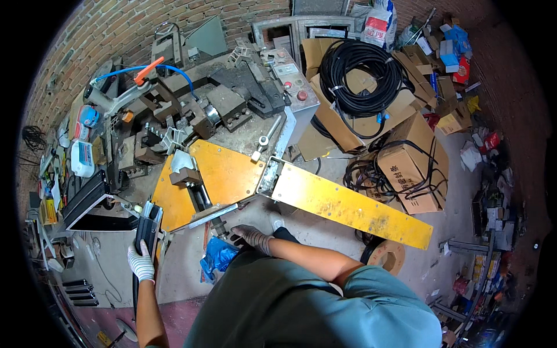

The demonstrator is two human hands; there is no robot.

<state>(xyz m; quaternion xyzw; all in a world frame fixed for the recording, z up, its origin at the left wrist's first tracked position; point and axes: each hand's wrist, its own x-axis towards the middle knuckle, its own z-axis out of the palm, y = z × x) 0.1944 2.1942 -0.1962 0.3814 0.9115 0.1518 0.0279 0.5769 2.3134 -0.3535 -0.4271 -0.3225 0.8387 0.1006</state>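
My left hand (141, 265), in a white striped glove, is wrapped round a long black metal profile (148, 227). The profile's upper end lies against the left edge of a machine with yellow plates (223, 168). My right hand (253, 239), in a darker, dirty striped glove, is in front of the machine with its fingers loosely stretched to the left. Those fingertips are close to a threaded metal spindle (219, 227) under the machine's front edge, and I see nothing held in them. A dark metal block (185, 177) sits on the slide between the yellow plates.
A long yellow arm (354, 204) juts out right. Left of the machine stands a black-framed piece (87, 203); a blue plastic bag (217, 262) hangs below. Coiled black hose (362, 78) lies on cardboard, near a carton (415, 162). A control box (293, 81) stands behind.
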